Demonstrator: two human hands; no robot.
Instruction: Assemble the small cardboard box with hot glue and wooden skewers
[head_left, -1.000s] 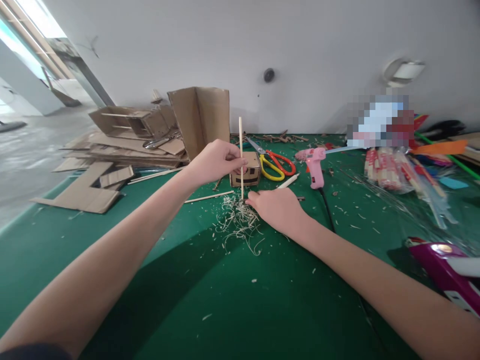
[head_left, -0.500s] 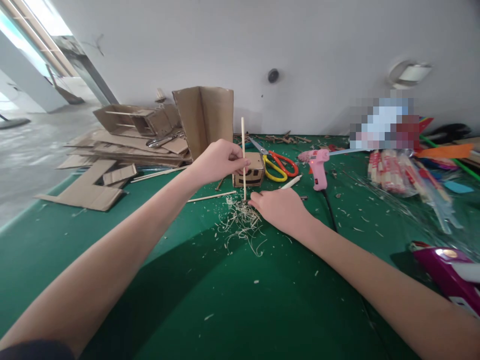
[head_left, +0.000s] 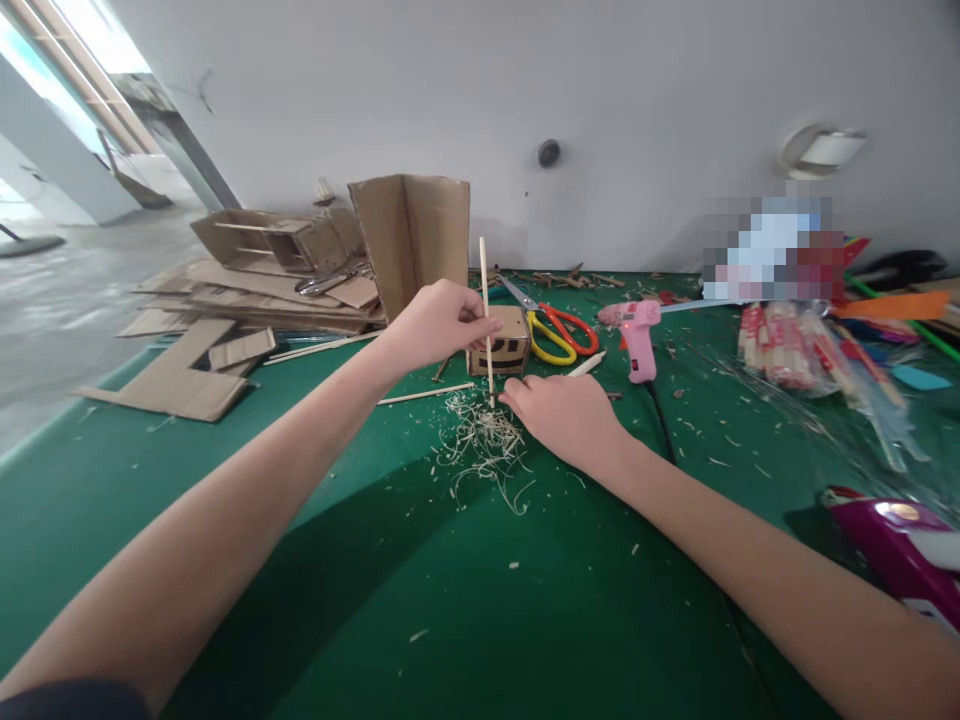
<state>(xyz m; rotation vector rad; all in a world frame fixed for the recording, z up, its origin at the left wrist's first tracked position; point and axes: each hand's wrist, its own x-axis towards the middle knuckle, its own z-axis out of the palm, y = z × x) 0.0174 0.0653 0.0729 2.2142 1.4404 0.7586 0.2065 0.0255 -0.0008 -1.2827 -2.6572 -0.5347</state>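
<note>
My left hand (head_left: 436, 322) pinches a thin wooden stick (head_left: 486, 290) and holds it upright, its lower end on the green table (head_left: 450, 600). My right hand (head_left: 559, 416) lies low on the table with its fingertips at the foot of the stick; whether it holds a tool is hidden. A heap of pale wood shavings (head_left: 480, 448) lies just below both hands. A small cardboard box (head_left: 508, 344) stands right behind the stick.
Red-and-yellow scissors (head_left: 555, 332) and a pink glue gun (head_left: 636, 332) lie behind my right hand. Stacked cardboard (head_left: 247, 300) and a folded upright piece (head_left: 412, 240) fill the back left. Bagged sticks (head_left: 795, 345) lie right, a purple object (head_left: 892, 540) near right.
The view has shifted slightly. Both hands stay at the stick, which leans a little more to the left at its top.
</note>
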